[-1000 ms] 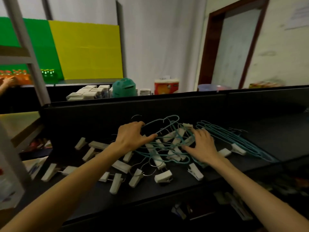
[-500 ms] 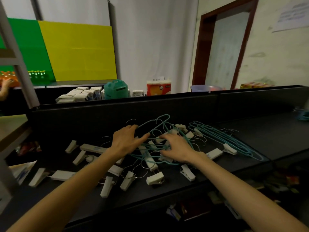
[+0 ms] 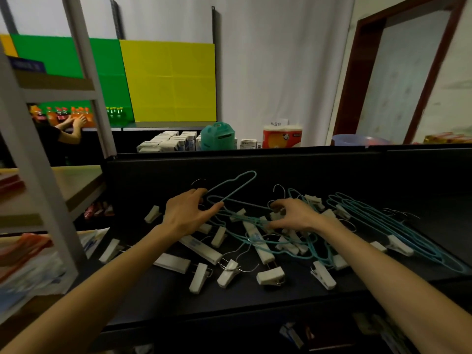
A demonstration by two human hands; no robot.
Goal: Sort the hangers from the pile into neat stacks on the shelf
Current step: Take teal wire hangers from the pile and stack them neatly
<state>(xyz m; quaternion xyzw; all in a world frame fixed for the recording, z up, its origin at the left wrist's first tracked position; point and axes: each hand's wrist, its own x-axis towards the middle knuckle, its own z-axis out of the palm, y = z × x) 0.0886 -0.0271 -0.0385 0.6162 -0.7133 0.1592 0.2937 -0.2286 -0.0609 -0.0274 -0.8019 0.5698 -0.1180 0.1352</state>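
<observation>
A tangled pile of teal wire hangers point(image 3: 258, 241) and white clip hangers point(image 3: 258, 245) lies on the black shelf point(image 3: 158, 300). My left hand point(image 3: 187, 214) grips one teal hanger point(image 3: 236, 186), whose far end tilts up off the pile. My right hand point(image 3: 293, 217) rests on the middle of the pile, fingers curled around hanger wires and a white clip. To the right, a flatter stack of teal hangers point(image 3: 383, 226) lies spread on the shelf. Loose white clips point(image 3: 270, 275) sit near the front edge.
A grey metal rack point(image 3: 38, 159) with wooden shelves stands at the left. Behind the shelf's black back wall are white boxes point(image 3: 166, 144), a teal jug point(image 3: 217, 136) and an orange pack point(image 3: 282, 136). Another person's arms point(image 3: 71, 129) reach toward bottles at far left.
My right hand moved from the pile's right side to its middle. My left hand has stayed on the teal hanger, which now tilts higher. The camera view shifted slightly.
</observation>
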